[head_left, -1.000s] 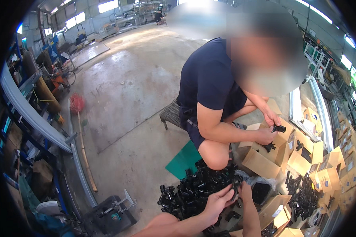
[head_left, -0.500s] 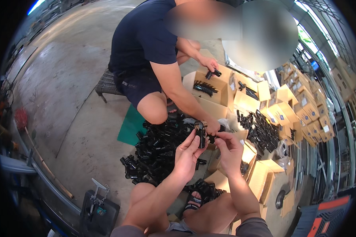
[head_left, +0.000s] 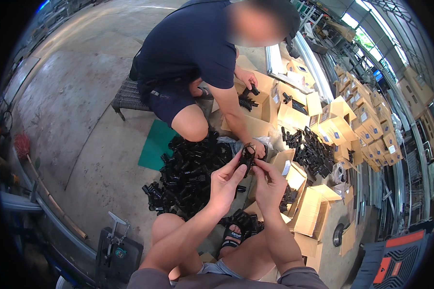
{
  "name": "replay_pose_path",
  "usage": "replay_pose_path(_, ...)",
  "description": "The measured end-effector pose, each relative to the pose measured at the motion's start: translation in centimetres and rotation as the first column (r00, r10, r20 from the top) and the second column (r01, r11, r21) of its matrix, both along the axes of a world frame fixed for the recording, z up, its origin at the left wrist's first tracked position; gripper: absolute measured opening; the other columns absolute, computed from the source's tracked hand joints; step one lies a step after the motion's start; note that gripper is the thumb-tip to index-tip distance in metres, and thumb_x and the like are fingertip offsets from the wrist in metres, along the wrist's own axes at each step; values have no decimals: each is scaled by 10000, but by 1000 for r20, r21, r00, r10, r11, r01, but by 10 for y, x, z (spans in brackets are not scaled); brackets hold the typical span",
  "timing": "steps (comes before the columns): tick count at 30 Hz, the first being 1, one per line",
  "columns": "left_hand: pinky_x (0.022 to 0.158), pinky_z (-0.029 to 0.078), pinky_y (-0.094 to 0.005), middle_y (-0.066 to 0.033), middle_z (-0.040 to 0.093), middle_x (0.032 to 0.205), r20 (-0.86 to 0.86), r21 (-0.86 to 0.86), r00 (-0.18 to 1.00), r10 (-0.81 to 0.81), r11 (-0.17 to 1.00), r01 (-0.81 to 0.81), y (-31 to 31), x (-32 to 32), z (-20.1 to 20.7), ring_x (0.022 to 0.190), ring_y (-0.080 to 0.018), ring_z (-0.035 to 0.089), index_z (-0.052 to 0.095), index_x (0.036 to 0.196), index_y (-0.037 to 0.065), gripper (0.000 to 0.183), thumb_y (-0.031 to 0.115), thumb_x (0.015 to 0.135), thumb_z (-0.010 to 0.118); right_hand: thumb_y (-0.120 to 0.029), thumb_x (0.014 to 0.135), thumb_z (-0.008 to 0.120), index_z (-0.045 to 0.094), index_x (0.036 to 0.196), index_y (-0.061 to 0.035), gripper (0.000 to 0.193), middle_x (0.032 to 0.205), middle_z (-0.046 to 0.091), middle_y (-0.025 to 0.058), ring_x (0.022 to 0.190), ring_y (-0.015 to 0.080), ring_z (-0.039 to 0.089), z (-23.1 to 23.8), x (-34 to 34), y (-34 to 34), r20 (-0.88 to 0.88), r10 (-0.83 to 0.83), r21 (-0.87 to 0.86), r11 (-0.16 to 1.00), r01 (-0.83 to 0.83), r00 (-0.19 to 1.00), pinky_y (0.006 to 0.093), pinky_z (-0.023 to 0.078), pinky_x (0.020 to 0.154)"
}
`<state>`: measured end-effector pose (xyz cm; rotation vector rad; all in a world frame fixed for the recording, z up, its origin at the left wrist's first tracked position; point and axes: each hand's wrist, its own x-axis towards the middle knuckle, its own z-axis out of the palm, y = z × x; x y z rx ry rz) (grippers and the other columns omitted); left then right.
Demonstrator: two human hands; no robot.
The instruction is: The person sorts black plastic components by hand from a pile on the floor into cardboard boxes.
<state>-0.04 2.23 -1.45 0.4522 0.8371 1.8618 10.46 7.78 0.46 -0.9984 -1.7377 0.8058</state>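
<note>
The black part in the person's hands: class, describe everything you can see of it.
The black part is glossy, perhaps plastic or coated metal, with a rounded, ring-like upper end. It is held up before a co-worker's hand. The left hand grips its left side; the right hand is at its lower right, apparently touching. Fingers hide its lower portion and full shape.

from afar i see black on the held pipe fitting (head_left: 247, 155) and black through the heap of fittings (head_left: 185, 179). i get green on the sheet (head_left: 154, 144), navy on the co-worker's t-shirt (head_left: 188, 43), a dark woven pattern on the stool (head_left: 127, 102) and red on the broom head (head_left: 21, 146). the cardboard boxes (head_left: 366, 126) show me tan, with blue and white labels (head_left: 392, 149); the plastic case (head_left: 372, 262), dark grey with orange-red patches (head_left: 404, 239).
</note>
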Motion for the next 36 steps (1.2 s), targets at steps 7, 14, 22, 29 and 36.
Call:
replay_pose_path(7,991,457,-240,-61,625,1292,-17,1,1000,-26,1000,26,2,-1,-3,1107,-62,564,486,1431,-1,466,22,979,596,15,891,678,715,1048,30,161,906,721,92,820,114,666,1,1,-1,-68,5,-58,998,-9,998,249,521,758)
replay_pose_path(14,928,473,-218,-34,643,1249,-76,17,997,4,1000,-3,6,5,-7,1033,-37,559,515,1419,26,457,29,973,612,17,905,666,705,1059,32,159,905,708,78,814,102,649,-1,5,1,-63,-6,-94,996,0,998,239,516,750)
replay_pose_path(22,868,480,-196,-22,664,1205,-197,-5,980,23,1000,-24,5,10,-9,956,-27,567,530,1408,32,458,12,961,627,-47,950,612,654,1012,15,97,842,650,96,752,191,636,-4,9,3,72,-8,17,1000,7,997,296,499,700)
replay_pose_path(29,952,468,-228,-56,635,1287,-82,-30,997,-14,999,11,3,10,-5,1059,-50,571,511,1421,26,460,5,971,606,-33,944,590,588,1060,9,123,883,593,127,739,240,624,7,8,6,143,47,160,985,-70,989,338,507,689)
replay_pose_path(36,994,453,-243,-60,628,1305,-82,-52,996,-38,998,33,3,11,-8,1098,-64,575,492,1436,30,472,-1,976,589,-8,913,606,556,1087,11,182,886,565,136,782,250,626,-3,17,11,288,84,203,968,-146,954,352,510,700)
